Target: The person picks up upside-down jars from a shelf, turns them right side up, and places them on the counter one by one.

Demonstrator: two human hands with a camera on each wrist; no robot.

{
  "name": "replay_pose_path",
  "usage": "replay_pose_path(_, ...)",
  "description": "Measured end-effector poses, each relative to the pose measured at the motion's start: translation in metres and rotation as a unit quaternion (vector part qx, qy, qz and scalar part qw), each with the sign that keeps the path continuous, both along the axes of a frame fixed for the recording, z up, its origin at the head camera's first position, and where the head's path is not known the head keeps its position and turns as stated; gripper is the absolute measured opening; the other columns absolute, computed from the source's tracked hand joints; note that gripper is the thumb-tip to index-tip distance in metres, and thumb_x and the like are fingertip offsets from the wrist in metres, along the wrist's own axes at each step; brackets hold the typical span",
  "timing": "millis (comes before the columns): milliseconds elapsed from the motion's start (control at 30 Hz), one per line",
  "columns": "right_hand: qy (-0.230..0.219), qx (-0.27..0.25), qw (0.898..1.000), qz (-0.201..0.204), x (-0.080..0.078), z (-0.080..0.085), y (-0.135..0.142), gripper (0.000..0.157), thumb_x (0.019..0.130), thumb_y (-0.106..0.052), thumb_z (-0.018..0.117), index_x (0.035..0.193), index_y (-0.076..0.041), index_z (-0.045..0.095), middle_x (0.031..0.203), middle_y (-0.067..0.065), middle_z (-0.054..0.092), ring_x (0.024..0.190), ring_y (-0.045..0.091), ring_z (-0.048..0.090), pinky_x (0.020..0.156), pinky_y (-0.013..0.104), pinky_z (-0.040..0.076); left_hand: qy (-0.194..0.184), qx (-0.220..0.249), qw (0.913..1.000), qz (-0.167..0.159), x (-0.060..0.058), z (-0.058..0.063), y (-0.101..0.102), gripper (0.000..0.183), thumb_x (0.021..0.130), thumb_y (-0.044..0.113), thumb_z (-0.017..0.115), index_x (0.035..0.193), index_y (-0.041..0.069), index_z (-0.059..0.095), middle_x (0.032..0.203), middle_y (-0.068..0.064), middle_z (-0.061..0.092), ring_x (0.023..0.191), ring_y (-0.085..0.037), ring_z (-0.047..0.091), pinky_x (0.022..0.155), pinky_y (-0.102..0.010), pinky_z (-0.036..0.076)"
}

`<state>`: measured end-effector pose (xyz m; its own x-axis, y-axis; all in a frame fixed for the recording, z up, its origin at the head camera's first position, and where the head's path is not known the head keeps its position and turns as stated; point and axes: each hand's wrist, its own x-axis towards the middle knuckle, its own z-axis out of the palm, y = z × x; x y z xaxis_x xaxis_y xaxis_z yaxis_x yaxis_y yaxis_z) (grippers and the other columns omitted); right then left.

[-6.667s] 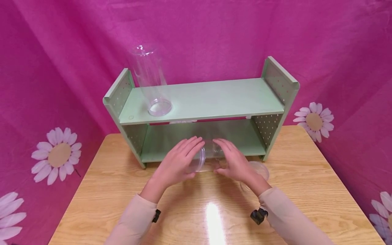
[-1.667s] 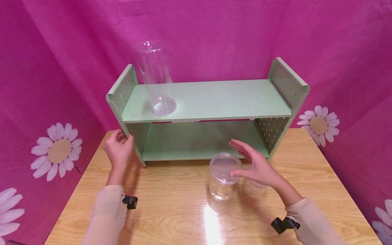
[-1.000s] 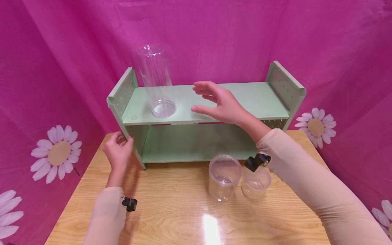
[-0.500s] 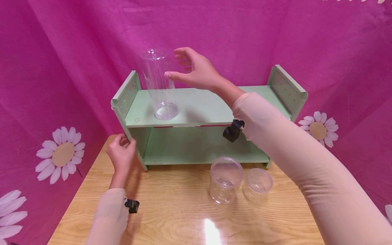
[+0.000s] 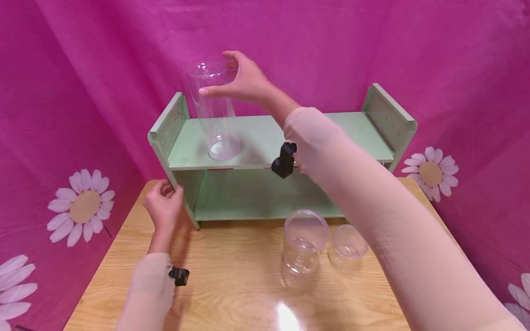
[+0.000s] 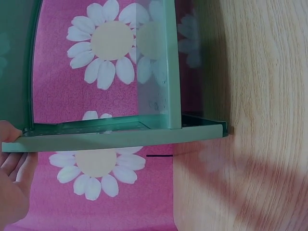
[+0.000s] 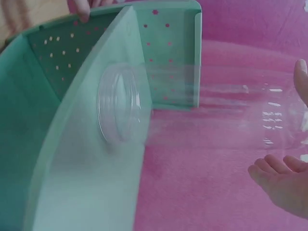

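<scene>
A tall clear plastic cylinder stands upright near the left end of the green shelf unit's upper board. My right hand is at its upper part, thumb in front and fingers spread behind. In the right wrist view, gaps show between the cylinder and the fingers. My left hand holds the front edge of the shelf's left side panel. The left wrist view has the thumb on one face of that panel and the fingers on the other.
On the wooden table, in front of the shelf, stand a wide clear jar and a smaller clear tub side by side. A magenta curtain with daisies surrounds the table.
The wide jar, earlier held sideways between both hands, now stands on the table. My left hand has moved to the shelf's side panel, while my right has risen leftward to the tall cylinder.
</scene>
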<state>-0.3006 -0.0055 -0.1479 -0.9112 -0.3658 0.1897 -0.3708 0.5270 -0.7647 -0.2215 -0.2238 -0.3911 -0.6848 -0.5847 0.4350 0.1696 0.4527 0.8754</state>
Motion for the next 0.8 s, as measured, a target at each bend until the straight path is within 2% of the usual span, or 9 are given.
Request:
replay_pose_path(167,-0.036,-0.076,0.996,0.011,-0.002,-0.011,-0.011,0.092,0.078,-0.036,0.081,0.153,-0.019,0.030,0.150,0.002,0.047,0.136,0.010,0.047,0.110,0.018,0.042,0.000,0.010,0.9999,0.002,0.000,-0.001,-0.003,0.016,0.079,0.000,0.069,0.091,-0.011,0.070,0.081,-0.007,0.077,0.086,-0.027,0.076,0.066,0.000,0.048)
replay_pose_path(267,-0.051,-0.125,0.990,0.029,0.001,-0.017,-0.011,0.082,0.080,-0.030,0.081,0.148,-0.017,0.038,0.142,0.004,0.057,0.128,0.011,0.056,0.105,0.018,0.047,0.000,0.012,0.9999,-0.002,0.000,-0.002,-0.003,0.016,0.079,-0.001,0.068,0.091,-0.012,0.070,0.084,-0.013,0.077,0.081,-0.014,0.076,0.066,0.000,0.049)
replay_pose_path(367,-0.057,-0.155,0.986,0.038,0.008,-0.017,-0.007,0.076,0.080,-0.026,0.081,0.146,-0.019,0.043,0.138,0.004,0.060,0.124,0.010,0.058,0.102,0.018,0.049,0.003,0.014,0.9999,-0.004,0.001,-0.003,-0.001,0.015,0.078,-0.002,0.068,0.090,-0.012,0.070,0.086,-0.017,0.077,0.076,-0.005,0.073,0.066,0.000,0.049)
replay_pose_path(433,-0.056,-0.175,0.982,0.043,0.015,-0.015,-0.004,0.074,0.080,-0.024,0.080,0.145,-0.019,0.045,0.138,0.004,0.061,0.125,0.011,0.058,0.101,0.017,0.049,0.002,0.016,0.9998,-0.006,0.002,-0.004,-0.001,0.015,0.078,-0.002,0.068,0.089,-0.012,0.070,0.084,-0.014,0.077,0.077,-0.009,0.074,0.066,0.000,0.049)
replay_pose_path(533,-0.048,-0.207,0.976,0.057,0.028,-0.010,0.003,0.070,0.081,-0.020,0.080,0.143,-0.018,0.047,0.137,0.006,0.061,0.124,0.011,0.059,0.100,0.017,0.050,0.003,0.022,0.9997,-0.008,0.003,-0.002,0.000,0.016,0.078,-0.002,0.068,0.090,-0.012,0.070,0.080,-0.005,0.077,0.084,-0.022,0.076,0.066,-0.001,0.049)
replay_pose_path(600,-0.047,-0.224,0.971,0.069,0.036,-0.008,0.009,0.067,0.081,-0.017,0.079,0.142,-0.018,0.049,0.136,0.007,0.062,0.124,0.012,0.060,0.100,0.018,0.051,0.002,0.024,0.9997,-0.007,0.003,-0.002,-0.001,0.016,0.079,-0.001,0.068,0.090,-0.012,0.070,0.078,-0.001,0.077,0.086,-0.027,0.076,0.066,-0.001,0.049)
replay_pose_path(800,-0.030,-0.228,0.967,0.107,0.052,-0.011,0.024,0.063,0.083,-0.012,0.076,0.140,-0.015,0.051,0.132,0.008,0.064,0.120,0.013,0.062,0.101,0.024,0.052,0.003,0.027,0.9996,-0.001,0.002,-0.001,-0.004,0.016,0.079,-0.001,0.067,0.090,-0.012,0.070,0.077,-0.001,0.076,0.082,-0.020,0.076,0.065,-0.001,0.050)
